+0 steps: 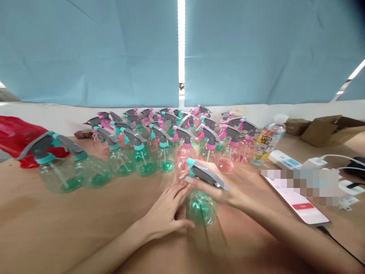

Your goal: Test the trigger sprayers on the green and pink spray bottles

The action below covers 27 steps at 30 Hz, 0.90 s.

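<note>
A green see-through spray bottle (202, 209) with a grey and teal trigger head stands upright near the table's front middle. My right hand (219, 192) is closed around its neck, just under the trigger head. Beside the bottle's left side is my left hand (165, 213), its fingers stretched out and its thumb apart. Its fingertips come close to the right hand's fingers; whether they touch the bottle I cannot tell. Behind both hands stand several more spray bottles, among them a green one (144, 161) with a teal collar and a pink one (186, 154) with a pink collar.
Two green spray bottles, one being the leftmost bottle (58, 177), stand before a red plastic bag (17, 133). At right are a labelled drink bottle (269, 140), a power strip (283, 160), a phone (302, 205) with a cable, and an open cardboard box (325, 131).
</note>
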Each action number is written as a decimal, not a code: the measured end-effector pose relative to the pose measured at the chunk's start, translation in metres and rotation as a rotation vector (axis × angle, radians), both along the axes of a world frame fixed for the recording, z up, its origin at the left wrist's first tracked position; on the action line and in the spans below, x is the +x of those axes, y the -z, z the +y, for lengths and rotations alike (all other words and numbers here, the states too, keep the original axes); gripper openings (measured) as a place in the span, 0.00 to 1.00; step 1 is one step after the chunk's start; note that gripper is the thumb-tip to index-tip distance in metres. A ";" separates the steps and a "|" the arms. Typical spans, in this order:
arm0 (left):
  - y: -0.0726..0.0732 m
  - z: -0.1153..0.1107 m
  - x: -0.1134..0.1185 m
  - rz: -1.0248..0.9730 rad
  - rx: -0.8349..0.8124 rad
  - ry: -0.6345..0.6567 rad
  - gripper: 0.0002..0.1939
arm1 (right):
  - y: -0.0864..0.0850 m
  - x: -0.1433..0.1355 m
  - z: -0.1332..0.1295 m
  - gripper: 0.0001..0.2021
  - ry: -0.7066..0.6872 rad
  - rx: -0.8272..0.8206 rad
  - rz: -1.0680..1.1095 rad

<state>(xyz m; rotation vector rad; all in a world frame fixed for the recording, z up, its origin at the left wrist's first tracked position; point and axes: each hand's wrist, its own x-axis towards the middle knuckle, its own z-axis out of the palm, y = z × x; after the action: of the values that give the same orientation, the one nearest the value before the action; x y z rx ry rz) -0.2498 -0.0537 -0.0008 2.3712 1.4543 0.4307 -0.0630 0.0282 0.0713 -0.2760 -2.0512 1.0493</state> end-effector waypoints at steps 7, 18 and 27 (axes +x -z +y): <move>0.000 -0.001 0.003 0.116 0.014 0.020 0.44 | -0.002 0.002 0.001 0.11 0.008 0.064 -0.009; -0.004 0.002 0.004 0.156 0.008 0.026 0.43 | 0.009 0.002 0.001 0.10 -0.001 -0.053 0.007; -0.005 0.003 0.005 0.164 0.010 0.016 0.43 | 0.014 0.001 0.002 0.10 0.015 -0.016 0.042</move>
<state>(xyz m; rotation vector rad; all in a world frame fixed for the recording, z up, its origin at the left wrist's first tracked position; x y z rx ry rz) -0.2445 -0.0506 0.0045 2.4744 1.5036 0.2450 -0.0621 0.0297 0.0578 -0.2751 -2.0012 1.0538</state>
